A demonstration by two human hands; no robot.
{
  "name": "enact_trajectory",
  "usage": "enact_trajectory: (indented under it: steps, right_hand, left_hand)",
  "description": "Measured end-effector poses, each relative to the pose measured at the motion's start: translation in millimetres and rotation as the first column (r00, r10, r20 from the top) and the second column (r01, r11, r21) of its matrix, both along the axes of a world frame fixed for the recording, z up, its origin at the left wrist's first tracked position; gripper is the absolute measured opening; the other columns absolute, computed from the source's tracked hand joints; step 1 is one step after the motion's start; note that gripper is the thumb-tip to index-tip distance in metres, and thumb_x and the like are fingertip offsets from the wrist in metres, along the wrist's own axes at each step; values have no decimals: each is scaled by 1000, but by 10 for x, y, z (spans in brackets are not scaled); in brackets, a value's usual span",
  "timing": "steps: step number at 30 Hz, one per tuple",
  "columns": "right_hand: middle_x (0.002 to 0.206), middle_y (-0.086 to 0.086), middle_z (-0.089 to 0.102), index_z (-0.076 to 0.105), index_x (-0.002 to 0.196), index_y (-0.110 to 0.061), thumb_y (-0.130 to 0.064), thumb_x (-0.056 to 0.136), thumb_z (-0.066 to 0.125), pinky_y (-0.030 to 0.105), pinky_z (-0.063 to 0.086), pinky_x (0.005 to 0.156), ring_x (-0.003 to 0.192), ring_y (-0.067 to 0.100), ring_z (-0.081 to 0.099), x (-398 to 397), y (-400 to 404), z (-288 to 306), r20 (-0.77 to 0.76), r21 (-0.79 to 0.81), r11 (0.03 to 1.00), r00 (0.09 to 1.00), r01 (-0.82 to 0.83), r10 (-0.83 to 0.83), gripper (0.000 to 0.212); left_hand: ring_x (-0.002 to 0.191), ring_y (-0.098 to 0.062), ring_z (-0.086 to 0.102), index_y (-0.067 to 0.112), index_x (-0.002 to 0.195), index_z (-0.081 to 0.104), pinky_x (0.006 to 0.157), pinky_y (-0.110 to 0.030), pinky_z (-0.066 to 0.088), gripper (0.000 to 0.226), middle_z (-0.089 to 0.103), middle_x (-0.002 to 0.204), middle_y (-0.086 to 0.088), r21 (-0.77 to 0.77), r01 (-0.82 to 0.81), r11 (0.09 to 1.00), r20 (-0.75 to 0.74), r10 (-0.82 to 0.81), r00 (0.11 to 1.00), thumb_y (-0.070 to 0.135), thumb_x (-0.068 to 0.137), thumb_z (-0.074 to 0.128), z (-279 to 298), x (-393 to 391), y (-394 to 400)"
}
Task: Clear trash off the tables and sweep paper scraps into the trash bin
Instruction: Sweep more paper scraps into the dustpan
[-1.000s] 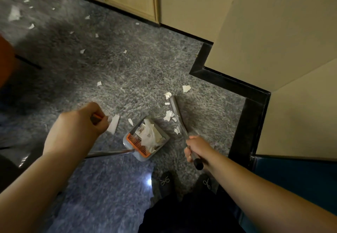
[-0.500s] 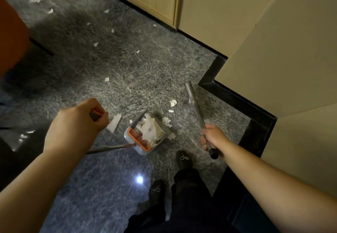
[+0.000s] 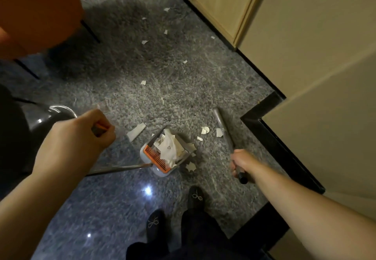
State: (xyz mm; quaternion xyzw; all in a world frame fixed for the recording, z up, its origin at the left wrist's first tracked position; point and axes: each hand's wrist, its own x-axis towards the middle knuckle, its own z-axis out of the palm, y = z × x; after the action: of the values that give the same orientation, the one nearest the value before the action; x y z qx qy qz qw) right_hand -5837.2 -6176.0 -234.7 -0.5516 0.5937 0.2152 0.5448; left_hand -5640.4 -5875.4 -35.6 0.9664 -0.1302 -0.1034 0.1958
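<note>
**Dustpan on the floor, both hands on handles**

Dustpan (image 3: pixel 160 158), grey with an orange comb edge, sits on the speckled grey floor (image 3: pixel 162 88) just ahead of the person's black shoes (image 3: pixel 175 210). Crumpled paper (image 3: pixel 168 147) fills its tray. A metal shaft (image 3: pixel 120 169) runs from the pan back under the left forearm. The left hand (image 3: pixel 81 135) is curled into a fist round an orange-tipped handle end (image 3: pixel 100 126). The right hand (image 3: pixel 241 163) grips a slim grey broom handle (image 3: pixel 222 126), fingers wrapped round it, the black end cap poking out below the fist.

Paper scraps (image 3: pixel 205 130) lie just beside the pan's right side, near the broom handle; a longer strip (image 3: pixel 136 131) lies to its left. More scraps are scattered farther up the floor towards a wooden cabinet (image 3: pixel 219 1). An orange chair (image 3: pixel 36 9) stands at upper left.
</note>
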Motion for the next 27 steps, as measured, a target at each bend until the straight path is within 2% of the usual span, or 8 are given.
enact_trajectory:
  steps: [2,3,6,11,17,19,22,27]
  right_hand:
    - [58,10,48,48,109,-13,-6,97,32,20,36,36,42,18,43,26,93,-47,5,50,998,1000,-22,22,22]
    - [57,9,47,47,111,-15,-6,96,32,20,36,37,41,17,43,41,141,-59,12,75,996,999,-42,41,23]
    - [53,7,47,49,102,-15,-4,95,31,20,37,39,38,16,43,88,302,-32,22,120,991,998,-66,64,22]
    - [50,5,48,51,113,-9,-6,93,31,19,38,39,36,15,44,45,610,8,-5,139,982,992,-125,127,29]
    - [56,6,44,42,99,-20,-7,99,33,17,34,37,40,13,40,-96,1198,323,52,176,970,986,-166,159,16]
    - [57,7,43,41,108,-23,-7,99,33,18,33,38,44,14,39,-170,1411,414,66,209,963,985,-168,157,20]
    - [57,7,40,41,127,-10,-6,100,33,16,32,37,43,13,38,-256,1697,469,65,213,957,980,-198,188,28]
    - [58,6,41,37,138,-14,-8,102,34,13,30,36,33,8,36,-398,1981,451,42,192,971,990,-140,135,36]
  left_hand:
    - [50,-18,57,39,80,56,52,-39,54,16,61,59,7,25,-1,1000,34,0,999,43,82,71,-19,-14,79]
    - [51,-16,58,40,80,55,52,-37,54,17,61,60,9,42,4,999,56,-6,998,43,82,72,-31,-22,123]
    - [49,-14,55,41,80,52,49,-34,51,20,58,57,10,95,-8,995,94,-1,996,40,82,72,-36,-66,265]
    - [51,-15,56,35,77,54,51,-37,53,18,58,59,6,95,-13,995,18,12,1000,38,85,70,73,-182,502]
    - [62,-20,57,31,87,58,58,-39,52,9,58,68,1,124,12,992,-51,-6,999,37,88,65,140,-386,871]
    - [62,-17,57,31,88,57,57,-38,52,9,58,69,3,153,42,987,-61,-33,998,36,90,64,150,-453,1030]
    - [66,-18,58,28,89,58,62,-41,53,7,59,72,1,144,81,986,-92,-68,993,32,90,64,160,-559,1256]
    - [68,-23,59,24,87,60,65,-45,55,10,62,73,-2,160,123,979,-108,-106,988,32,89,65,62,-688,1590]
